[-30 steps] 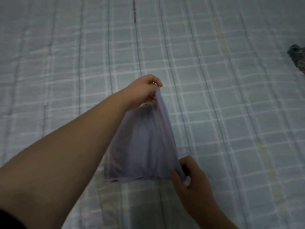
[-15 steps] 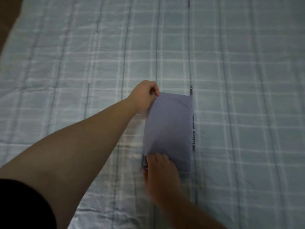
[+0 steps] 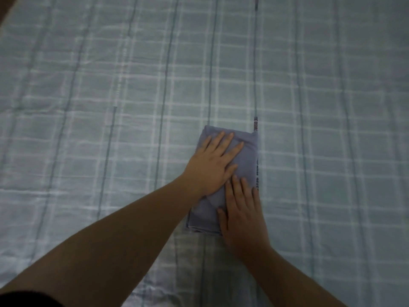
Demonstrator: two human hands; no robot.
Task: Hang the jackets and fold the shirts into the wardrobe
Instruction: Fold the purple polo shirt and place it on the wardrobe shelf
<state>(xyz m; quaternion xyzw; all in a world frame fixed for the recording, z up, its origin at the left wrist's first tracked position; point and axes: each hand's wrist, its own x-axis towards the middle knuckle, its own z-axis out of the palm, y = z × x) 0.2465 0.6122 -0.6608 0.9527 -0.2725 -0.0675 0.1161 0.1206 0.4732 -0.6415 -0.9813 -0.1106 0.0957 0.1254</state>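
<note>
**Both palms flat on the folded shirt**

While the folded shirt (image 3: 243,156) lies on the checked bedspread (image 3: 110,85), long axis running away from the person, the left hand (image 3: 212,162) presses its far half and the right hand (image 3: 243,211) its near half, fingers straight, gripping nothing. Half a second earlier the left hand pinched the far edge.

Both hands are pressing flat on a folded lavender-grey cloth shirt (image 3: 247,156). The left hand (image 3: 213,165) is covering its far half, the right hand (image 3: 242,212) its near half. It is lying on a pale blue checked bedsheet (image 3: 110,107).
</note>
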